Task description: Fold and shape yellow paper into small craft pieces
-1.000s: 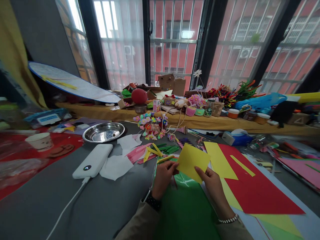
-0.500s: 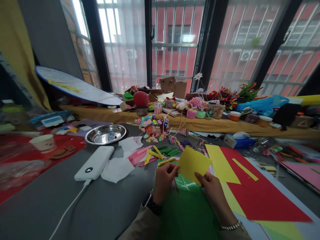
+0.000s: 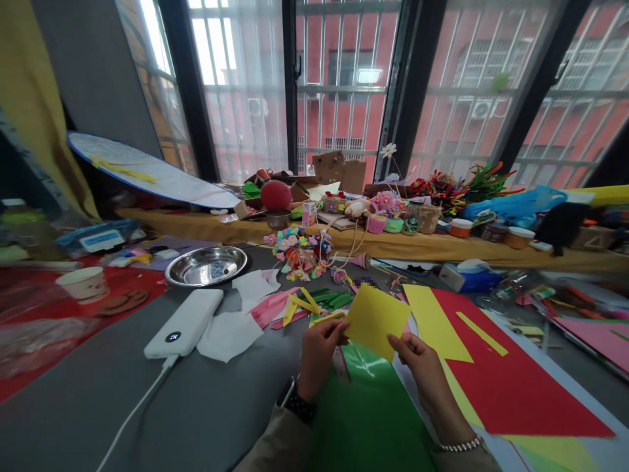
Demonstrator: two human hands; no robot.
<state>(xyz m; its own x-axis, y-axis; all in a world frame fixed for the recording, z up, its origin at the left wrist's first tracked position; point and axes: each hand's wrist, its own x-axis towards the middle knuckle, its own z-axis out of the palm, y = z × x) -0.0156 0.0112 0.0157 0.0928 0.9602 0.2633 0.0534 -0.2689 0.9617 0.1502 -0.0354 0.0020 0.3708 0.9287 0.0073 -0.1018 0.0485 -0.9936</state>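
Note:
A small yellow sheet of paper [image 3: 377, 320] is held up between my two hands, tilted, above a glossy green sheet [image 3: 366, 413]. My left hand [image 3: 319, 351] pinches its left edge between thumb and fingers. At the lower right edge, my right hand [image 3: 417, 362] pinches it the same way. Beyond the left hand lie folded green paper strips [image 3: 334, 298], yellow strips [image 3: 307, 301] and pink paper [image 3: 278, 308]. To the right, a red sheet [image 3: 515, 387] lies partly over yellow paper [image 3: 432, 321], with a narrow yellow strip [image 3: 482, 333] on top.
On the left are a white power bank [image 3: 184, 324] with a cable, white paper scraps [image 3: 230, 335], a steel plate [image 3: 206, 267] and a paper cup [image 3: 83, 285]. Colourful flower crafts [image 3: 299, 252] stand ahead. A blue tissue pack [image 3: 469, 276] is at right.
The yellow sheet has turned slightly and shifted a little left. My right hand has moved slightly right and its grip now sits nearer the sheet's right corner.

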